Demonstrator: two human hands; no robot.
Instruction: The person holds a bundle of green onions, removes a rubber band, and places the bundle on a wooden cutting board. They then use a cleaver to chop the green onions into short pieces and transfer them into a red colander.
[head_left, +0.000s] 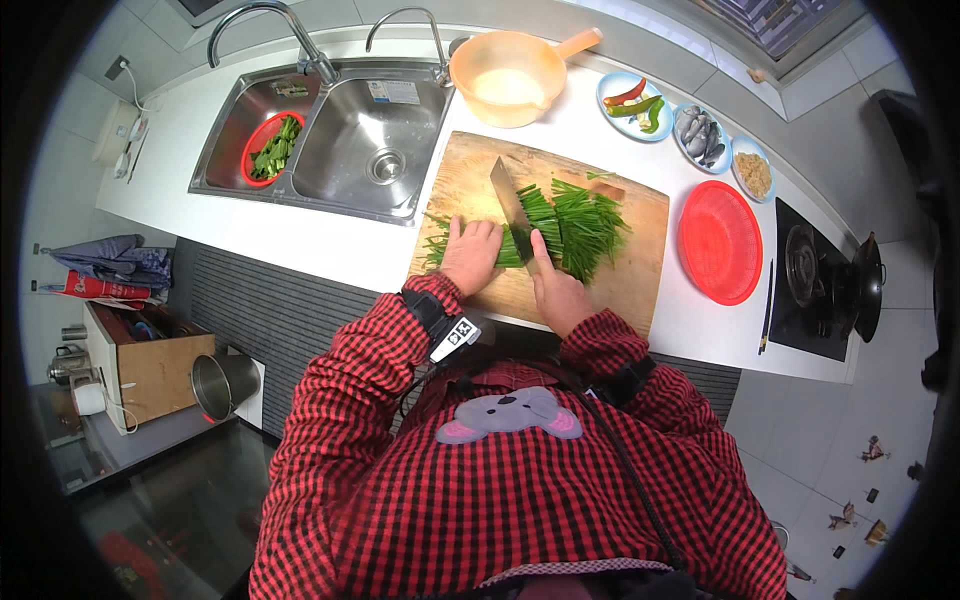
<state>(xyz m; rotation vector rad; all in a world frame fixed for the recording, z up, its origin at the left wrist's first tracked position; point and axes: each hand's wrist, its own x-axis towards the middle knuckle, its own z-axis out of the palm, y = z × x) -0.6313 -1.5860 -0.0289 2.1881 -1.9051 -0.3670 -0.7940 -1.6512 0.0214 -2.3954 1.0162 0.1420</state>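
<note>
My right hand (560, 294) grips the handle of a kitchen knife (511, 196), its wide blade standing among green chives (586, 221) on a wooden cutting board (480, 161). To the left of the blade, my left hand (472, 253) presses down on the uncut-looking part of the bunch, fingers towards the knife. Chives stick out past both sides of that hand. On the blade's right lie cut lengths in loose rows. The knife's lower edge is hidden by the greens, and my right fingers cover most of its handle.
Left of the board is a double steel sink (360, 142) with a red basket (247, 161) of leafy greens. Behind stands an orange ladle (510, 82). On the right are a red colander (720, 244), plates of peppers (634, 101), grey pieces (701, 139) and brown bits (752, 176), chopsticks (766, 307), and a stove (806, 330).
</note>
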